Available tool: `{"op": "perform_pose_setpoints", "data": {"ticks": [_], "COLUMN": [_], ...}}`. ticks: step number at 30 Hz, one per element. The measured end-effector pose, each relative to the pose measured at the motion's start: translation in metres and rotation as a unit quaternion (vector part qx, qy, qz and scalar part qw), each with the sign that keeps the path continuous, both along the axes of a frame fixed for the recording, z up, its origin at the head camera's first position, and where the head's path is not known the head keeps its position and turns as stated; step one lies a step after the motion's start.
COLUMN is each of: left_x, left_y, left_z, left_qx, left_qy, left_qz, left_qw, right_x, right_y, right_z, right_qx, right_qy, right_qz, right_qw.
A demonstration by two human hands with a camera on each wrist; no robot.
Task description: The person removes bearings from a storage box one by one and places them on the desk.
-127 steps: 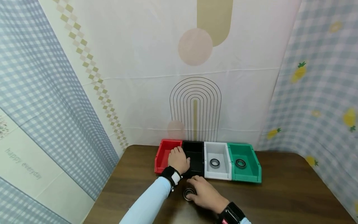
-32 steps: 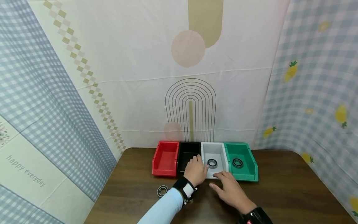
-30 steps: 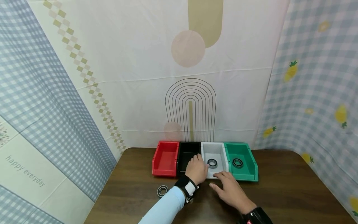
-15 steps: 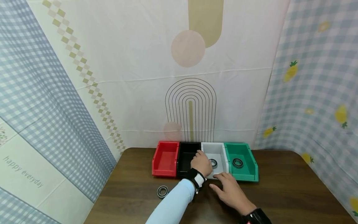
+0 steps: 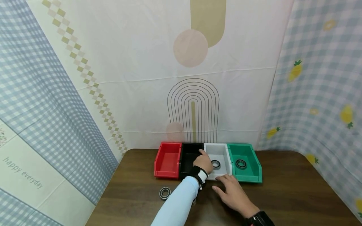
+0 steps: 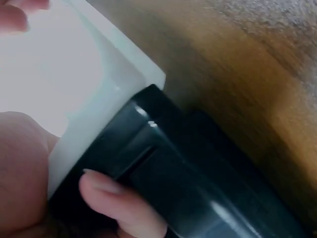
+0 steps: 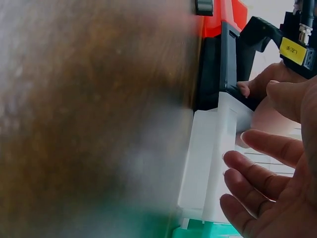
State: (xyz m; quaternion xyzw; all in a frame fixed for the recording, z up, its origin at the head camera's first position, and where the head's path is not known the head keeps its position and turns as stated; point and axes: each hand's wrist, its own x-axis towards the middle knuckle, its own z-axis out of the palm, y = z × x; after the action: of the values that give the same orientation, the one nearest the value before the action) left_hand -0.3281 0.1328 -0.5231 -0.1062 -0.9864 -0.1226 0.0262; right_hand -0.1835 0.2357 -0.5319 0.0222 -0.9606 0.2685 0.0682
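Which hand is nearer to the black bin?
Left: the left hand is over the side of the black bin, beside the white bin. The right hand is farther away, near the white bin's front edge.

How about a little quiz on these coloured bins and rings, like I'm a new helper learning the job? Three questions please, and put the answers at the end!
1. True or false: a ring lies inside the green bin.
2. Fill in the missing colour: the bin right beside the red bin is ____.
3. Pick one: how many bins stand in the row? A: three. B: four. C: five.

Key:
1. True.
2. Black; the black bin comes between the red one and the white one.
3. B, four.
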Motion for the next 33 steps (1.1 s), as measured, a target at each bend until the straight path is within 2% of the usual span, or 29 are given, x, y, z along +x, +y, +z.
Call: {"op": "perform_pose_setpoints", "data": {"ticks": [7, 14, 20, 28, 33], "left_x": [0.000, 0.000, -0.002, -0.003, -0.002], "left_y": [0.000, 0.002, 0.004, 0.001, 0.003], "left_z": [-0.002, -0.013, -0.018, -0.017, -0.016], "left_qx": [0.013, 0.007, 0.007, 0.004, 0.009], "left_qy": [0.033, 0.074, 0.075, 0.070, 0.069], "left_qz": [0.000, 0.014, 0.018, 0.007, 0.012], "left_qw": [0.9994, 0.9971, 0.9970, 0.9975, 0.9975], "right_x": [0.003, 0.005, 0.006, 0.005, 0.005], "right_y": [-0.001, -0.001, -0.001, -0.001, 0.000], "right_z": [0.002, 0.000, 0.002, 0.006, 0.005], "right_qx": [0.001, -0.003, -0.004, -0.006, -0.005], "right_qy": [0.008, 0.005, 0.009, 0.008, 0.016], "right_qz": [0.001, 0.002, 0.001, -0.004, -0.007], "right_qw": [1.000, 1.000, 1.000, 1.000, 1.000]}}
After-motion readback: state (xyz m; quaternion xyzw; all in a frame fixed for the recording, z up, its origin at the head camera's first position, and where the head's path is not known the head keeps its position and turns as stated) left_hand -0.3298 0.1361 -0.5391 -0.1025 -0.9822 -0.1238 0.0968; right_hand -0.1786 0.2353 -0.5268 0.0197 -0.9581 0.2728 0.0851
